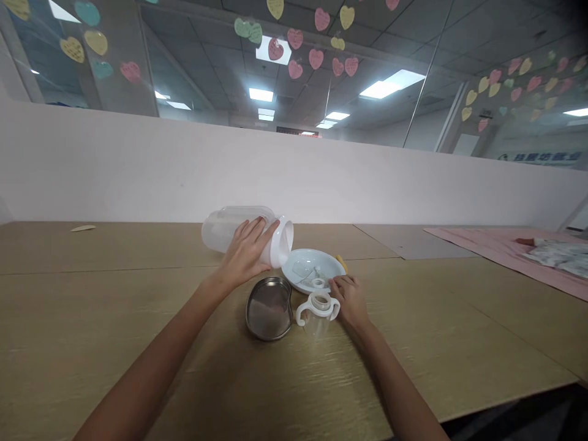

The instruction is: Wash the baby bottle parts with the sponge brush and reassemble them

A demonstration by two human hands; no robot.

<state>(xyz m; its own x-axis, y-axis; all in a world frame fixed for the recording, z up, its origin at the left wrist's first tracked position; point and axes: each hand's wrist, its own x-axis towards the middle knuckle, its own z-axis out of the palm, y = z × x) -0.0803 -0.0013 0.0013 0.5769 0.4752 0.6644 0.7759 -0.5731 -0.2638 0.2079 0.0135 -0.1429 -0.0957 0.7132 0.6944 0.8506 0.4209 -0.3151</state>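
Observation:
A large translucent jug with a white rim (220, 228) lies tilted on its side, its mouth facing right beside the bowl. My left hand (248, 248) is wrapped over the jug near its mouth. The pale blue bowl (303, 257) holds a small white ring and some clear pieces too small to name. At the bowl's right edge is my right hand (350, 297), fingers bent together; what they hold, if anything, is hidden. Just left of it stands a clear bottle with two white handles (318, 321). A kidney-shaped metal tray (269, 309) sits to the bottle's left.
Something yellow (341, 263) shows behind the bowl's right side. A flat pale piece (83, 228) lies at the far left. Pink cloth (487, 245) with a patterned item on it covers the right back of the table (441, 324). A white low wall (138, 171) stands behind.

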